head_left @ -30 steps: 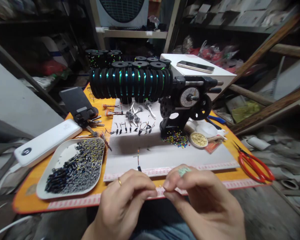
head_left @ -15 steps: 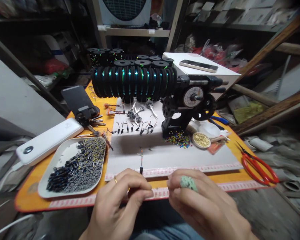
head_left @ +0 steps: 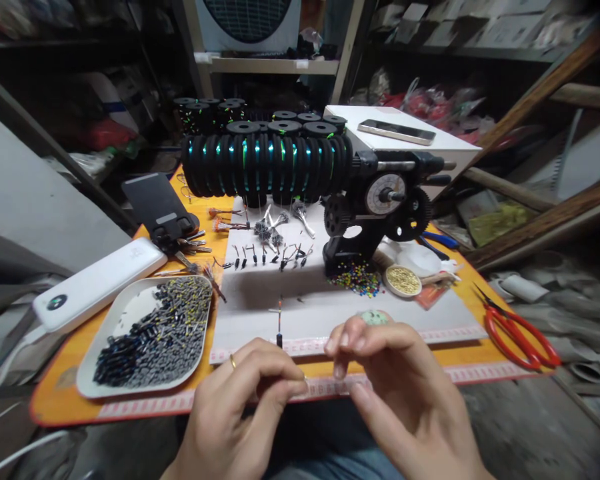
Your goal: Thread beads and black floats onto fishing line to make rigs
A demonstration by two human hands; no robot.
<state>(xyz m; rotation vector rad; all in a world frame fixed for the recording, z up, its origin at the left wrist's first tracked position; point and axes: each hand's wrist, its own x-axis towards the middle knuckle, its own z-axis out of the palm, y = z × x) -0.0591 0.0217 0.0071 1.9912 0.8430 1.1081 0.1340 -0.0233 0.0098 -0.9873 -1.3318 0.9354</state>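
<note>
My left hand (head_left: 250, 400), with a gold ring, is at the table's front edge, thumb and forefinger pinched together; whatever is between them is too small to make out. To its right my right hand (head_left: 400, 387) has its thumb and fingers apart, and no object shows in it. It wears a green speckled band (head_left: 375, 317) on one finger. Just beyond the left hand, a small black cylinder (head_left: 279, 340) sits at the lower end of a thin reddish piece. Farther back, several short black pieces with thin stems (head_left: 254, 257) stand in a row on the white board (head_left: 260, 293).
A black winding device (head_left: 265, 167) with line-wound spools spans the back. At left are a tray (head_left: 85, 373) of small grey and black parts and a white power bank (head_left: 100, 280). Coloured beads (head_left: 357, 279), a dish of gold beads (head_left: 403, 281) and red-handled scissors (head_left: 517, 333) lie right.
My right hand has turned and opened, its thumb parting from the fingers. The left hand keeps its pinch almost unmoved. The black cylinder appears slightly farther left.
</note>
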